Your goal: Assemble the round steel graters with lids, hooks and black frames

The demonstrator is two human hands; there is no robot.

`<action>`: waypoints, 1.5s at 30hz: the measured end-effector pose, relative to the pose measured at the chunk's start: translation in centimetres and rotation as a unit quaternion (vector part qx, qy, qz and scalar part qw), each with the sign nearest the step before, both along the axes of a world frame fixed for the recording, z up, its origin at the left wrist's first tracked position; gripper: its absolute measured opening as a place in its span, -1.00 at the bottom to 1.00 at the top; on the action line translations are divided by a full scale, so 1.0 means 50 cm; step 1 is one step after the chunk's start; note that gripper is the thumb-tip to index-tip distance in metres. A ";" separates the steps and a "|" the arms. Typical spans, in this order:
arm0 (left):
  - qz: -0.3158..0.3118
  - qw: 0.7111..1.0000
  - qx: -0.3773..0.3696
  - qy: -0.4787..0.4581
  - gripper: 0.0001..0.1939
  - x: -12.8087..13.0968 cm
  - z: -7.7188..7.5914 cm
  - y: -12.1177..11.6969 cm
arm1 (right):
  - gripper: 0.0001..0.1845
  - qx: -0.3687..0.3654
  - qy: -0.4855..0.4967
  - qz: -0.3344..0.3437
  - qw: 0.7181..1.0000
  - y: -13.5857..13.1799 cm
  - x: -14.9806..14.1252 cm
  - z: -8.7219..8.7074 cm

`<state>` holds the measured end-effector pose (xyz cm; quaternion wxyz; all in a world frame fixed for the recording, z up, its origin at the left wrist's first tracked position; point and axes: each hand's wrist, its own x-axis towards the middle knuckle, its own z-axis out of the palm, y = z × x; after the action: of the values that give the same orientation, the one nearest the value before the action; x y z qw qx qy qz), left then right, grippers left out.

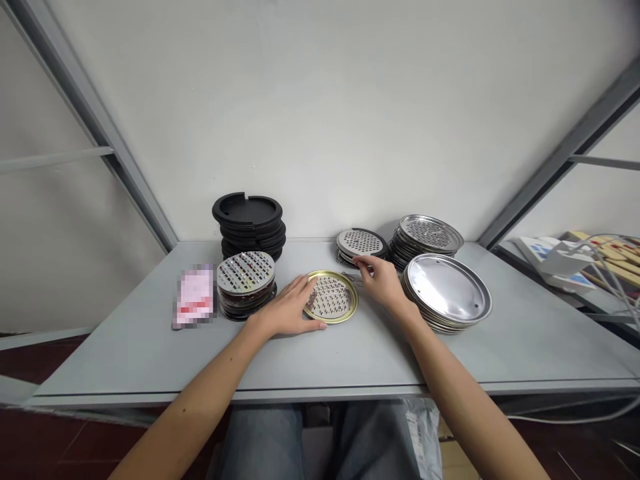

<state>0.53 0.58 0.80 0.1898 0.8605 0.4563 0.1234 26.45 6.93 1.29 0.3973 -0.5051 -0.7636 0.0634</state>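
Head view, from the left: a pink-and-white item [196, 283], its face blurred by pixelation, lies on the grey table [150, 363]. Just beyond it stands a stack of black round holders [250, 210], the top one notched at its back edge. In front of that stack is a pile of perforated metal grater discs [246, 273], with darker rims lower down.

Next comes the left hand [291, 310], spread wide, fingertips on the left side of a gold-rimmed round grater [331, 303], thumb by its near edge. This grater lies flat on the table, roughly midway between the piles, its raised teeth facing up.

Thin bent wire [353, 277] shows at the grater's far right edge, beside the right hand [376, 279]. That hand's thumb and fingers are drawn narrowly together; whether they pinch the wire cannot be told. Behind the fingertips sits a small stack of black-edged graters [361, 241].

Further right are a stack of silver-rimmed graters [433, 232] and, nearer, a stack of smooth, shiny metal discs [449, 288]. White cables [607, 280] hang at the far right.
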 end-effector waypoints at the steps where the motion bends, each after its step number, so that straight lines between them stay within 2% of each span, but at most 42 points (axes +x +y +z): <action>1: 0.003 1.000 -0.003 0.002 0.08 0.001 0.001 -0.001 | -0.71 0.011 0.019 0.004 1.000 -0.001 0.000 0.001; 5: 0.023 1.000 -0.010 0.005 -0.01 0.006 0.006 -0.004 | -0.62 0.054 0.077 0.010 0.996 -0.005 -0.001 0.006; 8: 0.026 1.000 -0.012 0.004 -0.03 0.007 0.007 -0.005 | -0.56 0.055 0.082 0.010 0.995 -0.007 -0.001 0.009; 15: 0.037 0.999 -0.010 0.002 -0.04 0.006 0.002 -0.003 | -0.69 -0.055 -0.048 0.056 0.996 -0.013 -0.007 0.008; 21: 0.048 0.999 -0.002 -0.012 -0.04 0.009 0.004 -0.004 | -0.73 -0.058 -0.080 0.078 0.992 -0.015 -0.015 0.003; 26: 0.044 0.999 -0.004 -0.011 -0.02 0.009 0.006 -0.004 | -0.82 -0.065 -0.089 0.133 0.985 -0.017 -0.019 0.000; 35: 0.043 0.999 0.010 0.001 -0.02 0.010 0.000 -0.002 | -0.90 -0.100 -0.113 0.145 0.978 -0.021 -0.026 -0.002; 41: 0.047 0.998 0.020 -0.022 0.05 0.016 0.004 -0.007 | -0.87 -0.108 -0.130 0.132 0.977 -0.025 -0.031 0.001; 45: 0.075 0.997 0.007 -0.025 0.10 0.024 0.002 -0.011 | -0.85 -0.123 -0.133 0.116 0.977 -0.027 -0.034 0.003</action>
<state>1.74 0.03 0.89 0.1853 0.8218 0.5138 0.1621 24.75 5.58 1.41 0.2172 -0.4615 -0.8495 0.1346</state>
